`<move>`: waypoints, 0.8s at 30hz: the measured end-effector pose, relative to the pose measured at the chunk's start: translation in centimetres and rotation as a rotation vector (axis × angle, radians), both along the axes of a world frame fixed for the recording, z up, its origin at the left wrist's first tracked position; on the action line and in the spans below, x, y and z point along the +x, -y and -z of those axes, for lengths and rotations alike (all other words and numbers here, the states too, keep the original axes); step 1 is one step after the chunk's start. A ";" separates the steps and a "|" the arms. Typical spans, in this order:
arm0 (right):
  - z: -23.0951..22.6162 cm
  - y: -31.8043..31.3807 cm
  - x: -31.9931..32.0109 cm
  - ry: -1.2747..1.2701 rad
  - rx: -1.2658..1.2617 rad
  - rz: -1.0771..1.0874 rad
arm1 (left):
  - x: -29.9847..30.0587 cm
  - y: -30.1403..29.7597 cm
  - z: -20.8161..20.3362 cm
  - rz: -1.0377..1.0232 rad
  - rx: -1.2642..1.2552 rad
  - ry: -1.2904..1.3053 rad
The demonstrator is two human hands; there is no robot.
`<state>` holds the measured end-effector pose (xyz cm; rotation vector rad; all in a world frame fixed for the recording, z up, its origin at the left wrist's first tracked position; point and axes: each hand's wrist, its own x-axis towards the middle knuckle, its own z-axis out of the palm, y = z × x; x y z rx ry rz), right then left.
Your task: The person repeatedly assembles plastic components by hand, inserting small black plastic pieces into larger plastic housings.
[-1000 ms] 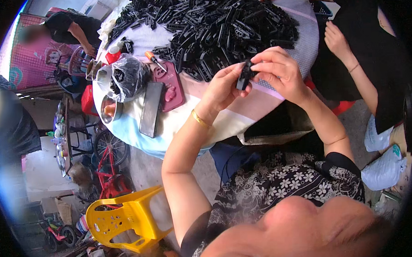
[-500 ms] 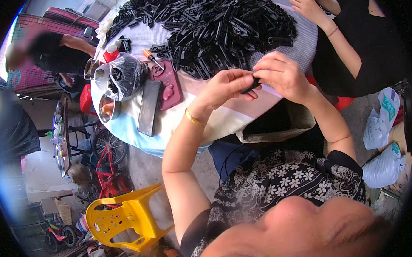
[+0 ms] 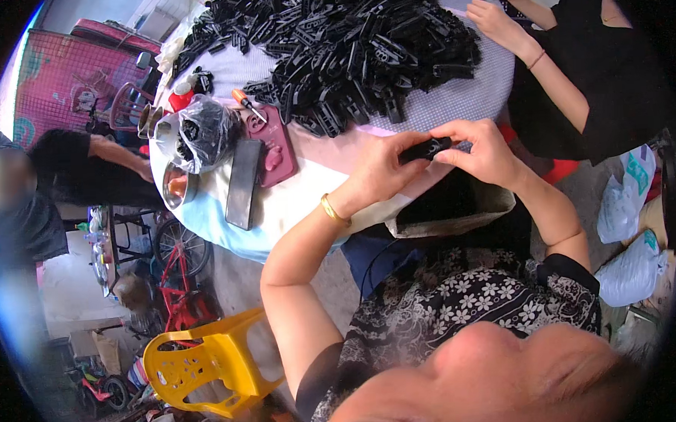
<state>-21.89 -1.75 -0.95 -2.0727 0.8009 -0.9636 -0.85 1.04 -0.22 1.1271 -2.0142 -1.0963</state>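
Just over the near edge of the round table, both my hands hold one small black plastic part (image 3: pixel 424 150). My left hand (image 3: pixel 385 167), with a gold bangle on its wrist, grips the part's left end between thumb and fingers. At the other end, my right hand (image 3: pixel 488 155) closes its thumb and bent fingers on it. Beyond them lies a large heap of similar black plastic parts (image 3: pixel 346 56) on the patterned tablecloth (image 3: pixel 328 155). Below my hands, an open pale sack (image 3: pixel 455 225) with a dark inside hangs near the table edge.
Left on the table are a maroon phone case (image 3: pixel 281 147), a dark flat box (image 3: pixel 243 189), an orange-handled screwdriver (image 3: pixel 244 100), a clear plastic bag (image 3: pixel 212 133) and a metal bowl (image 3: pixel 178 186). A co-worker's hand (image 3: pixel 496 24) is at the right. A yellow chair (image 3: pixel 242 358) stands lower left.
My hands have come slightly nearer, and the right hand has turned, so more of the black part shows. The co-worker's hands at right have lowered; the person at left has shifted nearer.
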 end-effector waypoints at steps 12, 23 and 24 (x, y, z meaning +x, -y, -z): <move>-3.2 0.3 -3.2 -0.236 0.172 -0.278 | 3.1 2.0 -1.5 -0.533 -0.560 0.456; 0.8 6.2 1.4 -0.293 -0.460 0.339 | 6.0 3.6 0.1 -0.584 -0.445 0.726; 1.4 6.7 2.0 -0.351 -0.492 0.345 | 6.0 3.7 0.2 -0.584 -0.483 0.693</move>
